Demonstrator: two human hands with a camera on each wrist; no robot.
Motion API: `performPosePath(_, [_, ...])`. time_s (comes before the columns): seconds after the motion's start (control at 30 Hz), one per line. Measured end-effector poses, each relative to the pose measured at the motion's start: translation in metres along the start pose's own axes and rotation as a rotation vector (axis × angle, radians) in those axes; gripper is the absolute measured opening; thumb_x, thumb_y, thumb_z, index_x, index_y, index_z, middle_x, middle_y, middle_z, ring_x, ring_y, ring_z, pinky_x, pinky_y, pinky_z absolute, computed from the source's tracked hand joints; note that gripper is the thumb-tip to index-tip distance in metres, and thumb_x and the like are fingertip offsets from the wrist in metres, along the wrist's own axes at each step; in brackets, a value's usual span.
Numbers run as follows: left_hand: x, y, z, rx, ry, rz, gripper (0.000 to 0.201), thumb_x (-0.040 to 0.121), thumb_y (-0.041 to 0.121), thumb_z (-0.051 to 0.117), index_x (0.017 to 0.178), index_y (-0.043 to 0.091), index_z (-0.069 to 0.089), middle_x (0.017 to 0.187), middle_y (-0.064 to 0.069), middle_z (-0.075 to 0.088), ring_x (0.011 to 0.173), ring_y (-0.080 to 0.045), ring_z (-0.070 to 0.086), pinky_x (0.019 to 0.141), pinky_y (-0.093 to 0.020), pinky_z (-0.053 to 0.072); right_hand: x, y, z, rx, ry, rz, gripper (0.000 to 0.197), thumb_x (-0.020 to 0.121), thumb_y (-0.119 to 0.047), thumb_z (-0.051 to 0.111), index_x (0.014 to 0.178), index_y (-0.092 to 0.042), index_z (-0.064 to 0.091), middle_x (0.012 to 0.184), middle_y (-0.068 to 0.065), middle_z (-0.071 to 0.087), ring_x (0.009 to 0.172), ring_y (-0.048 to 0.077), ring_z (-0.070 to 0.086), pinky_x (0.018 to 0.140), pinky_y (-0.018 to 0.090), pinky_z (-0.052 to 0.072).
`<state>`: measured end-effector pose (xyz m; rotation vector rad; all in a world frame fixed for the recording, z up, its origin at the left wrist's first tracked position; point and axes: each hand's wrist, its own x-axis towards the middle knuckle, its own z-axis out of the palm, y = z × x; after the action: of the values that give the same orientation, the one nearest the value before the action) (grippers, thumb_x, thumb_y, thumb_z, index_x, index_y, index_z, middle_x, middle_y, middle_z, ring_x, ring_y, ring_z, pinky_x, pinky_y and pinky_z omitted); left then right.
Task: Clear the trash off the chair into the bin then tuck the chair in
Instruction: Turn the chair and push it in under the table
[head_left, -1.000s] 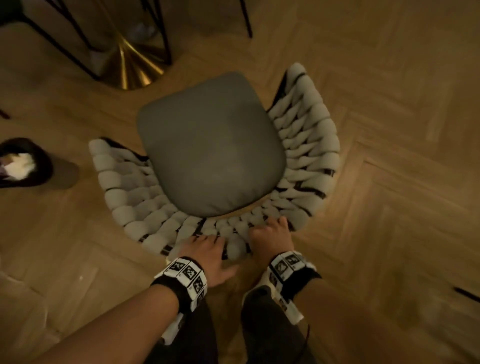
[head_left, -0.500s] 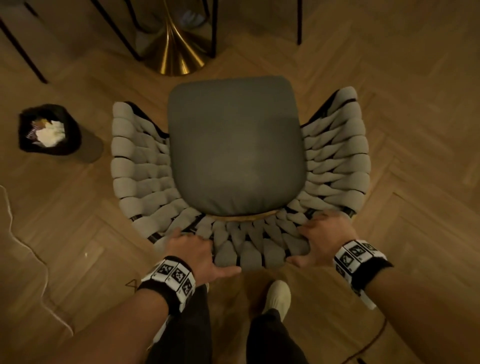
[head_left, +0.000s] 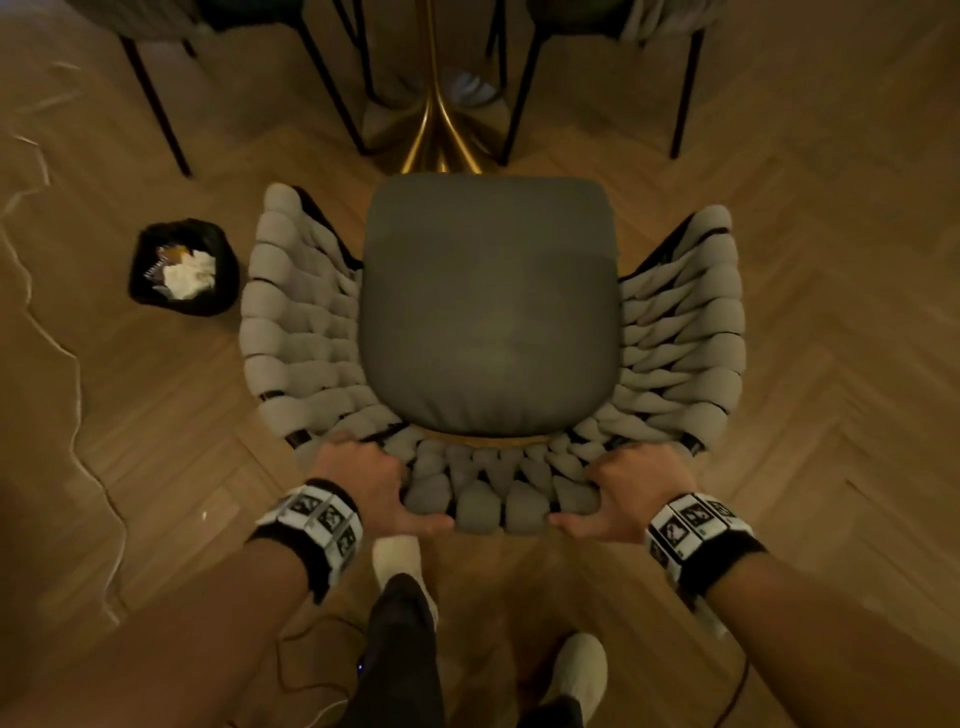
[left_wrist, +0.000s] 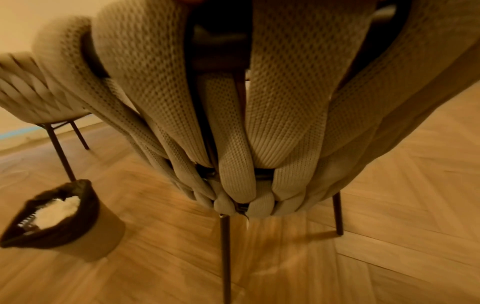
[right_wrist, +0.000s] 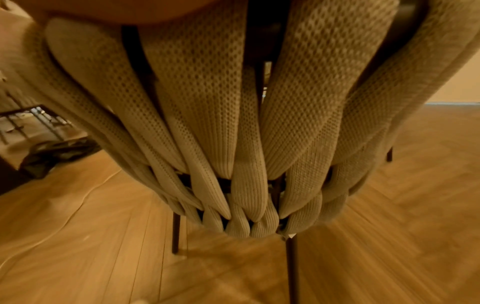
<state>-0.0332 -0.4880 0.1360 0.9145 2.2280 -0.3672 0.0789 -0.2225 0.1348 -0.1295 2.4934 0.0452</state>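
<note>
The chair (head_left: 680, 332) has a woven beige backrest and a bare grey seat cushion (head_left: 488, 306). Its front faces the gold table base (head_left: 439, 140). My left hand (head_left: 369, 486) grips the top of the backrest at the left, thumb hooked under the rim. My right hand (head_left: 628, 493) grips it at the right in the same way. Both wrist views are filled by the woven backrest (left_wrist: 272, 98) (right_wrist: 207, 102) and the chair's dark legs. The black-lined bin (head_left: 182, 267) (left_wrist: 59, 216) stands on the floor left of the chair, with white crumpled paper (head_left: 189, 273) inside.
Other chairs with thin black legs (head_left: 156, 104) stand around the table ahead. A thin cable (head_left: 78, 374) runs over the wooden floor at the left. My feet in white socks (head_left: 397, 564) are just behind the chair.
The chair has turned to face the table base and moved closer to it. My hands have spread apart along the backrest rim. The bin now sits nearer the chair's left side.
</note>
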Motion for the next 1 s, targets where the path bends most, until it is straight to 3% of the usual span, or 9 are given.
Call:
performPosePath(0.13, [0.017,-0.062,-0.021,0.057,0.037,-0.036,0.098,0.044,0.099,0.009,0.078,0.027,0.067,0.066,0.002,0.064,0.067,-0.017,0.057,0.072,-0.035,0.038,0.055,-0.018,-0.040,0.004,0.094,0.003,0.092,0.054,-0.097,0.009,0.059,-0.022,0.060,0.053,-0.004,0.056,0.049,0.014,0.051,0.050,0.026,0.042])
performPosePath(0.27, [0.030,-0.109,-0.045,0.055,0.014,-0.052,0.097,0.045,0.098,0.013,0.079,0.024,0.065,0.059,0.004,0.052,0.061,-0.019,0.047,0.063,-0.036,0.032,0.099,-0.031,-0.077,-0.032,0.128,0.011,0.092,0.050,-0.095,0.000,0.059,-0.023,0.056,0.048,-0.007,0.043,0.050,0.016,0.047,0.049,0.026,0.034])
performPosePath(0.37, [0.042,-0.143,-0.065,0.045,0.006,-0.075,0.093,0.048,0.097,0.018,0.081,0.023,0.064,0.056,0.005,0.046,0.060,-0.018,0.045,0.060,-0.034,0.031,0.132,-0.038,-0.097,-0.029,0.144,0.027,0.097,0.047,-0.096,-0.002,0.063,-0.023,0.061,0.052,-0.006,0.050,0.054,0.017,0.053,0.050,0.026,0.037])
performPosePath(0.47, [0.057,-0.171,-0.081,0.031,-0.026,-0.086,0.093,0.050,0.097,0.019,0.084,0.023,0.065,0.057,0.005,0.045,0.065,-0.020,0.048,0.068,-0.036,0.038,0.161,-0.040,-0.118,-0.036,0.135,0.042,0.097,0.047,-0.096,-0.001,0.065,-0.024,0.061,0.054,-0.005,0.054,0.054,0.017,0.053,0.050,0.025,0.037])
performPosePath(0.57, [0.076,-0.193,-0.098,0.002,-0.046,-0.099,0.091,0.050,0.096,0.020,0.085,0.024,0.064,0.057,0.007,0.045,0.066,-0.018,0.047,0.072,-0.037,0.038,0.186,-0.033,-0.142,-0.048,0.120,0.047,0.086,0.056,-0.097,0.015,0.070,-0.026,0.062,0.053,-0.006,0.048,0.053,0.015,0.049,0.046,0.024,0.030])
performPosePath(0.67, [0.099,-0.211,-0.115,-0.001,-0.055,-0.086,0.091,0.051,0.096,0.020,0.088,0.025,0.064,0.062,0.007,0.050,0.072,-0.019,0.048,0.088,-0.041,0.038,0.209,-0.022,-0.161,-0.045,0.109,0.054,0.082,0.056,-0.096,0.019,0.070,-0.026,0.060,0.054,-0.006,0.048,0.055,0.016,0.052,0.047,0.023,0.032])
performPosePath(0.8, [0.133,-0.235,-0.136,-0.016,-0.021,-0.066,0.098,0.048,0.097,0.018,0.097,0.027,0.064,0.090,0.003,0.068,0.090,-0.021,0.058,0.095,-0.043,0.036,0.248,-0.003,-0.185,0.002,0.119,0.054,0.077,0.052,-0.098,0.015,0.056,-0.026,0.044,0.054,-0.006,0.050,0.055,0.016,0.053,0.052,0.025,0.044])
performPosePath(0.9, [0.157,-0.249,-0.157,-0.015,-0.038,-0.045,0.097,0.047,0.098,0.016,0.092,0.025,0.063,0.079,0.003,0.062,0.078,-0.020,0.054,0.091,-0.044,0.037,0.273,0.012,-0.200,0.004,0.111,0.064,0.092,0.046,-0.100,0.007,0.063,-0.026,0.057,0.059,-0.005,0.058,0.056,0.016,0.056,0.053,0.025,0.046])
performPosePath(1.0, [0.178,-0.260,-0.176,-0.026,-0.051,-0.036,0.098,0.045,0.098,0.015,0.088,0.025,0.063,0.083,0.002,0.066,0.083,-0.020,0.056,0.094,-0.046,0.035,0.293,0.026,-0.213,-0.009,0.108,0.088,0.099,0.042,-0.101,0.003,0.067,-0.026,0.062,0.057,-0.005,0.059,0.055,0.017,0.056,0.054,0.026,0.048])
